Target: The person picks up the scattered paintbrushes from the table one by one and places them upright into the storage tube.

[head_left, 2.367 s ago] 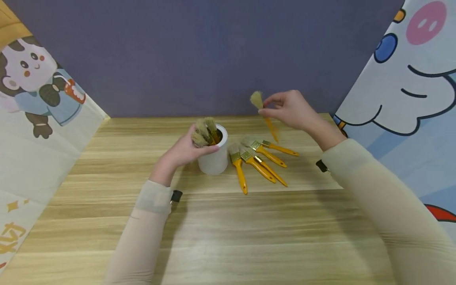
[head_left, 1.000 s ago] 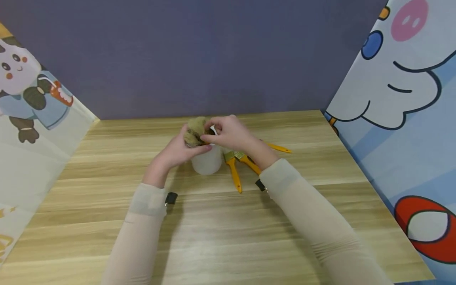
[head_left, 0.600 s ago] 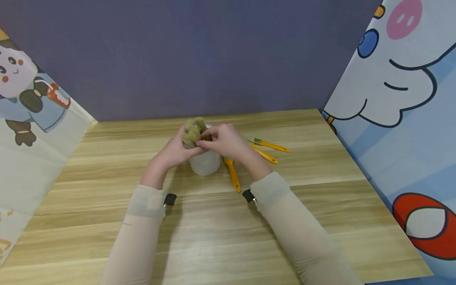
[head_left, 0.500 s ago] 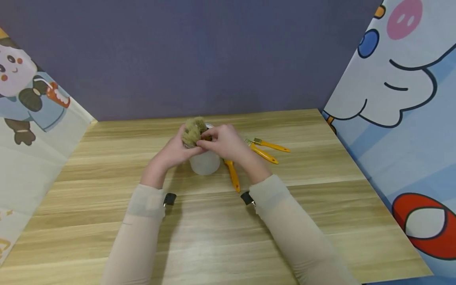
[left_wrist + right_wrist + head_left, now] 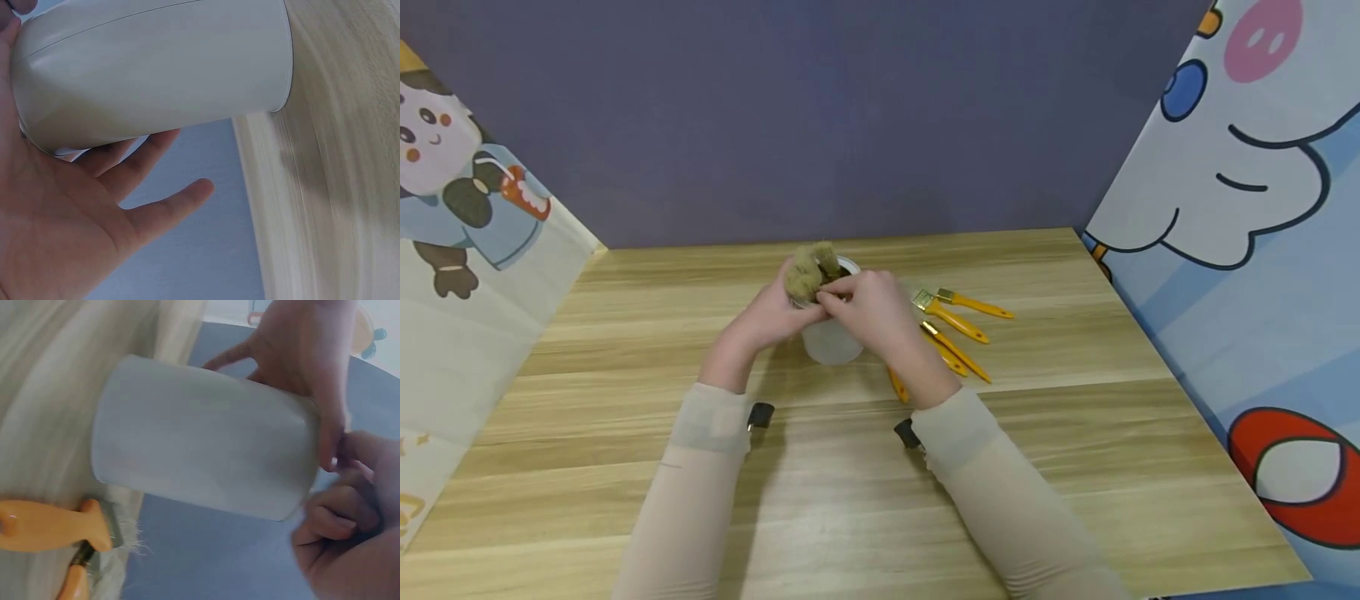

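A white cylindrical can (image 5: 833, 343) stands on the wooden table, with several bristle-up paintbrushes (image 5: 805, 279) leaning out of its mouth towards the left. My left hand (image 5: 766, 315) grips the can near its rim, thumb across the front, other fingers behind; in the left wrist view its little finger sticks out free below the can (image 5: 156, 69). Thumb and forefinger of my right hand (image 5: 880, 312) pinch at the mouth, right against the brushes, at the paintbrush brought there. In the right wrist view its other fingers are curled; the brush's handle is hidden.
Several yellow-handled paintbrushes (image 5: 958, 323) lie fanned out on the table (image 5: 850, 500) to the can's right, some partly hidden under my right forearm. A dark wall (image 5: 850, 125) rises behind the table; cartoon-printed panels (image 5: 1270, 183) flank both sides.
My right hand has carried a paintbrush from above the table's right side into the can's mouth. Over the last half second both hands have stayed nearly in place, the right wrist lowering slightly.
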{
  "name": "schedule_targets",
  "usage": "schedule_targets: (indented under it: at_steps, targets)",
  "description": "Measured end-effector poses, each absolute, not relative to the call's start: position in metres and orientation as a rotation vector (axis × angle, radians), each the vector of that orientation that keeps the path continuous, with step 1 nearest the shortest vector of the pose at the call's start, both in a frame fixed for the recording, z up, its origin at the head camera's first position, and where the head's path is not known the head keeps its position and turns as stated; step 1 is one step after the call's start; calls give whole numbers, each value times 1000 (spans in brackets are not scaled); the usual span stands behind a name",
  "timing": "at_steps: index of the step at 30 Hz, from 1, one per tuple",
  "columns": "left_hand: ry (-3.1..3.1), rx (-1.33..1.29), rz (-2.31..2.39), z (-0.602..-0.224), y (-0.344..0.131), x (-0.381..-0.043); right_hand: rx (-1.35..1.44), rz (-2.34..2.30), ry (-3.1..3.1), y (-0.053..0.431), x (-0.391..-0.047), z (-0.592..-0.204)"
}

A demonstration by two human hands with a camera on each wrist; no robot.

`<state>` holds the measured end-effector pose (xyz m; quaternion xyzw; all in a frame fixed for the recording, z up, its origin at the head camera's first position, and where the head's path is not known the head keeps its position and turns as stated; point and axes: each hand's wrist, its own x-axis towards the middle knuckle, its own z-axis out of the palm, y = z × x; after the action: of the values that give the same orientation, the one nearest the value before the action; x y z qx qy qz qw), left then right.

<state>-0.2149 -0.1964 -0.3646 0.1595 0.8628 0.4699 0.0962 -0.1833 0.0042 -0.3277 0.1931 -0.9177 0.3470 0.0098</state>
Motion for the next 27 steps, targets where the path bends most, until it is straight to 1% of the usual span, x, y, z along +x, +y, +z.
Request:
schedule_targets:
  at_steps: [5,8,15,18,21,27]
  targets:
    - [2565,485,1383,-365,-196,-215,646,1048,-3103,8,-187,-322]
    - [2572,479,1386,-365,-196,-215,669,1107,-3159,12,-189,-320]
    - [2560,529,1451,-366,-191,-216,546,1379,-3056,28,-186,-319]
    - [2565,508,1460,-366,-189,-215,504,1434,-2991,40,-188,-317]
    - [2598,442,1437,-366,-189,-215,479,1388,-2964,55,-194,-313]
    - [2625,367,1412,-365,-188,-214,443,1254,-2957,93,-220,-309]
